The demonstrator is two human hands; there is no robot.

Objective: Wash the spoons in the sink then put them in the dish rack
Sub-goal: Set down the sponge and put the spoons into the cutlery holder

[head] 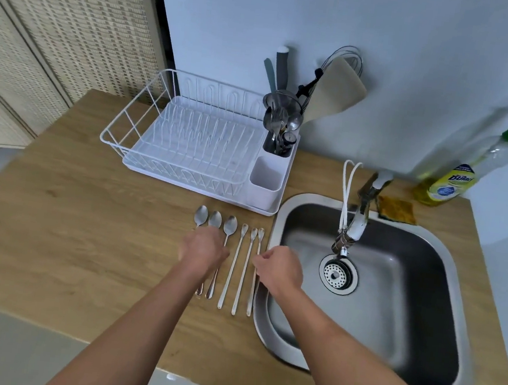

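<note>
- Both forearms enter from the bottom of the frame and reach up toward its centre, hands a little apart, one either side of the spoon row's middle.
- Left hand (205,248) hovers over the handles of the three round-bowled spoons (215,219), back to the camera; fingers hidden and blurred, so whether they grip anything I cannot tell.
- Right hand (280,269) sits at the seam between counter and sink rim, fingers curled in, fingertips at the handle of the nearest slim spoon (259,240); looks like a pinch forming, but contact is not clear.
- Six spoons in all lie side by side on the wooden counter (67,234), centre frame, bowls pointing away: three wide, then three long slim spoons (239,269). Likely laid beside the sink for a short carry.
- Sink (359,315), right of centre: steel basin looks dry, strainer visible, tap (353,226) hanging over it with no water seen. Washing not yet begun, by my reading.
- Dish rack (195,141), white wire, above the spoons; its plate slots bare, its far cutlery cup (278,146) holding other utensils, its near cup showing nothing.
- Far right, by the wall: sponge (398,210) and green-capped soap bottle (456,180), behind the tap.
</note>
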